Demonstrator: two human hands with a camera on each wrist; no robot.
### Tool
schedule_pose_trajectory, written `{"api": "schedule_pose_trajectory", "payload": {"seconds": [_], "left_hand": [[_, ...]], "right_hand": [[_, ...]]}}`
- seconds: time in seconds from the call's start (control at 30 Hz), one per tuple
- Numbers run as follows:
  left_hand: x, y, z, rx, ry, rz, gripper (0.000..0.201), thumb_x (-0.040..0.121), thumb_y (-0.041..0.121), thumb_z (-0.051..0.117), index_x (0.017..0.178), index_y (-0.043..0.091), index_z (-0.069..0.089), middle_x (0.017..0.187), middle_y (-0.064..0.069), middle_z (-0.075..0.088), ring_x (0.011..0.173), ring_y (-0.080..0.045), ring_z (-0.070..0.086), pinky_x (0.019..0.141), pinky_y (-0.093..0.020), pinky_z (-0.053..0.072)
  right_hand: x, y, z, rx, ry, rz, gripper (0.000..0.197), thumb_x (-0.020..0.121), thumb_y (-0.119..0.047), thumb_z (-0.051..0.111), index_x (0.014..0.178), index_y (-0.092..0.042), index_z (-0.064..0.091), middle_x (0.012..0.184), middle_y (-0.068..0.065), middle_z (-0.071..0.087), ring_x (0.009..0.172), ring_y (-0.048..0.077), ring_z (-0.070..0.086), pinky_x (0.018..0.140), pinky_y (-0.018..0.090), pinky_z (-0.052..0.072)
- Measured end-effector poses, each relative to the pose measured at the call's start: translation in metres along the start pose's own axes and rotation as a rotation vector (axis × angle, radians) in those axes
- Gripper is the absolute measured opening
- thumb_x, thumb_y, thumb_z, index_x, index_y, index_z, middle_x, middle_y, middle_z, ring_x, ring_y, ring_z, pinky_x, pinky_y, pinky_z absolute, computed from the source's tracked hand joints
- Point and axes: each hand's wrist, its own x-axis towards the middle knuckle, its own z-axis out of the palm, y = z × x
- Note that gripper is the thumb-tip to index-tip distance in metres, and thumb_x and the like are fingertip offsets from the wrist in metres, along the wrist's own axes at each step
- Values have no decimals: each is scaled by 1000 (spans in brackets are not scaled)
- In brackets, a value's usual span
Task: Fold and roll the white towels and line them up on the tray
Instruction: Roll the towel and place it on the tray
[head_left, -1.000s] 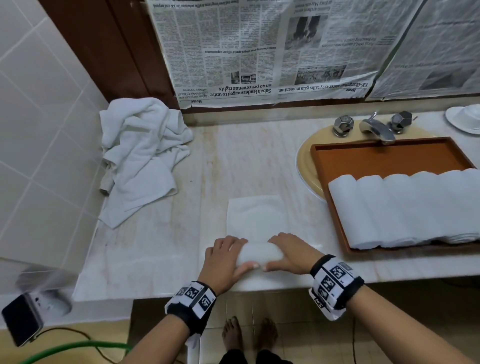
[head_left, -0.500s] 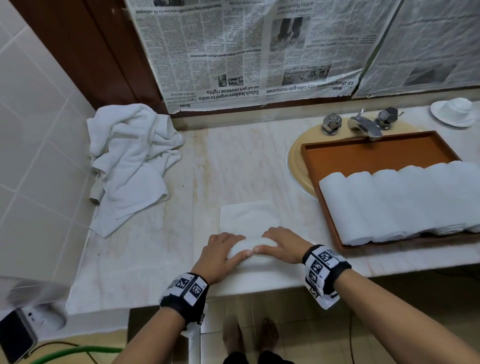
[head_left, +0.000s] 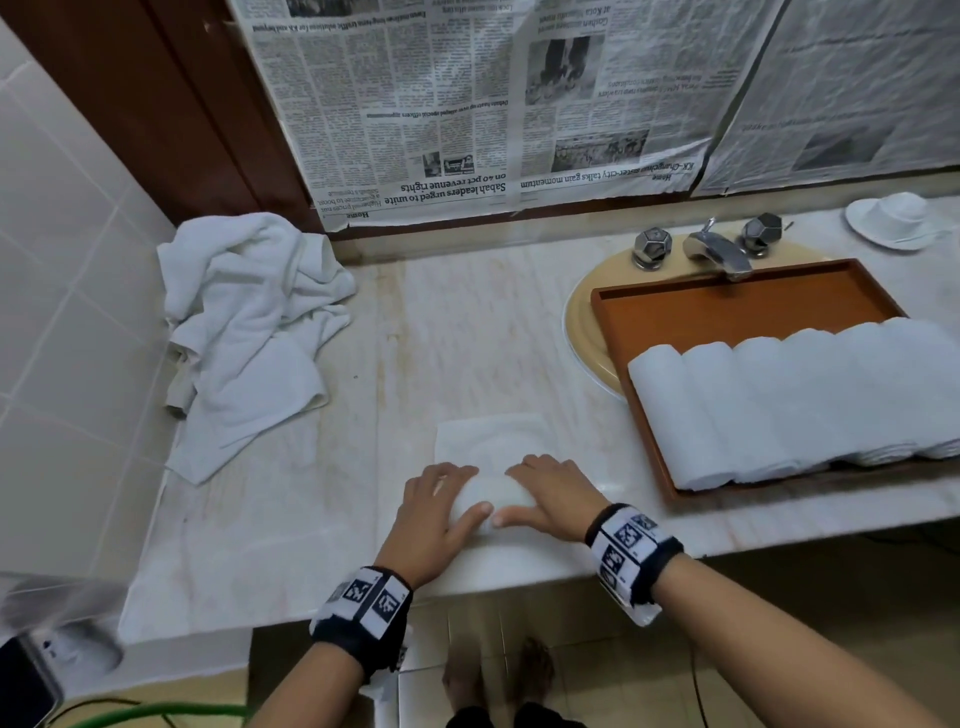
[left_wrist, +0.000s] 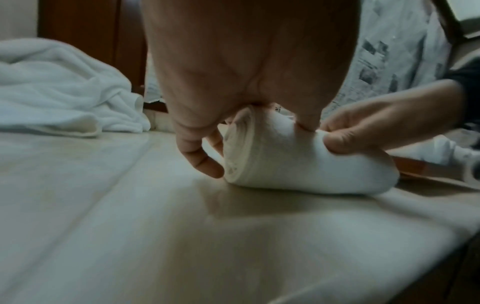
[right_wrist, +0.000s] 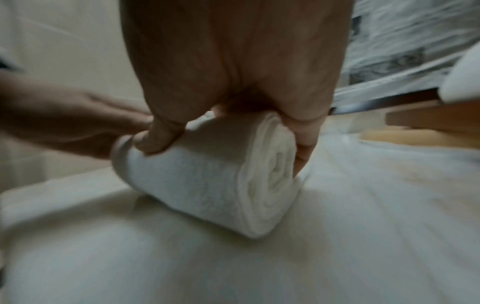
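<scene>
Your left hand (head_left: 436, 512) and right hand (head_left: 550, 499), both curled round the towel (head_left: 493, 496), have rolled it further since 1 second ago; flat tail shorter, roll nearly finished.

Black wristbands (head_left: 363, 613) with checkered tags

place: a bathroom
fixtures: a basin (head_left: 584, 332) with a chrome tap (head_left: 719, 252) set in a marble counter (head_left: 467, 338)
walls: white tiles (head_left: 62, 312)
linen: a heap of white towels (head_left: 249, 322)
</scene>
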Motion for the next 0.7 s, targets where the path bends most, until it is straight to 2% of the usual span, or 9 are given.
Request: {"api": "schedule_pose_trajectory", "payload": {"seconds": [0.1, 0.17, 0.23, 0.27, 0.37, 0.47, 0.57, 0.63, 0.7], "left_hand": [[0, 2, -1, 69, 40, 0, 76, 85, 79, 28, 145, 34, 41, 140, 6, 40, 125, -19, 35, 104, -37, 39], [7, 0, -2, 72, -8, -45, 80, 81, 82, 25, 142, 34, 45, 135, 5, 45, 124, -21, 38, 103, -37, 38], [19, -4, -4, 48, -59, -83, 81, 79, 86, 24, 137, 36, 49, 131, 5, 50, 122, -22, 42, 102, -37, 37], [26, -8, -4, 30, -77, -105, 81, 78, 88, 24, 134, 36, 51, 129, 4, 53, 120, -22, 45, 102, -37, 37], [40, -10, -7, 17, -144, -166, 86, 76, 89, 22, 130, 32, 56, 124, 2, 59, 115, -22, 52, 100, -41, 41], [41, -3, -11, -22, -114, -218, 84, 78, 88, 25, 128, 29, 57, 125, -1, 59, 115, -25, 55, 99, -43, 44], [26, 11, -9, 29, -22, -197, 53, 95, 64, 40, 139, 33, 47, 139, 1, 42, 127, -26, 37, 103, -42, 38], [14, 15, -6, 87, 2, -120, 54, 96, 63, 41, 144, 38, 41, 144, 7, 34, 131, -22, 30, 104, -41, 36], [6, 10, -5, 47, -9, -82, 64, 89, 74, 39, 144, 42, 39, 143, 9, 34, 130, -19, 30, 105, -40, 36]], "right_hand": [[7, 6, -7, 217, -21, 18, 62, 83, -71, 56, 115, -18, 64, 114, 2, 64, 106, 20, 56, 94, 43, 43], [6, 6, -6, 262, -6, 38, 67, 84, -76, 46, 111, -18, 65, 112, 1, 65, 105, 21, 58, 93, 43, 44], [-1, 3, 2, 50, 87, 65, 83, 83, -82, 21, 123, -20, 59, 122, 1, 60, 113, 24, 54, 96, 42, 41], [-5, 0, 8, -79, 175, 57, 85, 85, -80, 17, 128, -19, 56, 125, 2, 58, 115, 25, 53, 97, 43, 40], [-16, -6, 29, -228, 361, -7, 75, 84, -72, 36, 130, -16, 55, 125, 4, 59, 113, 25, 57, 94, 47, 45], [-9, 4, 25, -103, 246, -2, 86, 79, -80, 35, 140, -21, 46, 134, 1, 52, 121, 23, 50, 99, 43, 40], [0, 11, 4, 90, 57, 30, 98, 69, -89, 36, 143, -26, 43, 137, -1, 48, 125, 20, 43, 103, 39, 35], [4, 14, -6, 157, -3, 29, 85, 75, -80, 52, 140, -27, 47, 134, 0, 51, 124, 20, 44, 104, 41, 36], [2, 13, -10, 226, -19, 10, 69, 81, -69, 61, 135, -28, 53, 130, 0, 56, 121, 20, 48, 103, 42, 38]]}}
